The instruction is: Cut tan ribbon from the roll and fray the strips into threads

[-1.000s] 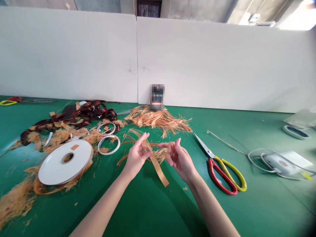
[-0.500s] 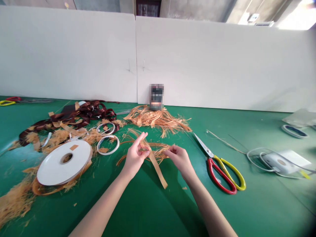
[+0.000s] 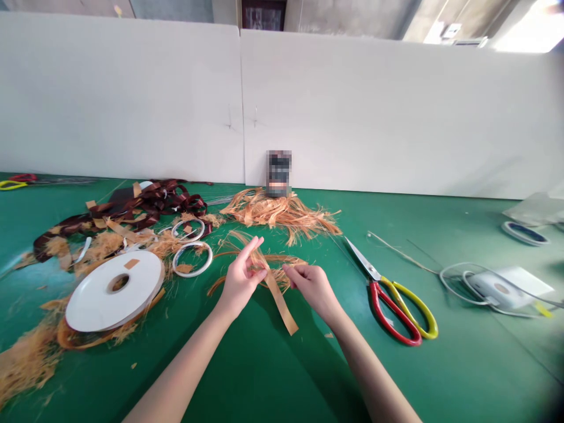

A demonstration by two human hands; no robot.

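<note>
Between thumb and fingers, my left hand (image 3: 241, 275) pinches a tan ribbon (image 3: 280, 304). The ribbon's flat end hangs toward me, and its frayed end fans out in thin threads above the hand. My right hand (image 3: 312, 283) is just to the right, its fingertips pressed together near the ribbon's edge; whether a thread sits in them is too small to tell. Loose threads and a curled tan strip (image 3: 215, 286) lie on the table behind and between the hands.
Red-and-yellow-handled scissors (image 3: 399, 308) lie at right, near a white device (image 3: 506, 288) with a cable. A white ribbon spool (image 3: 94, 294), white tape rings (image 3: 192, 271) and dark brown ribbon (image 3: 176, 200) are at left. Frayed orange-tan strips (image 3: 273, 211) lie at the back.
My right hand has moved left, closer to the ribbon and my left hand. My left hand keeps its pinch on the ribbon, almost still.
</note>
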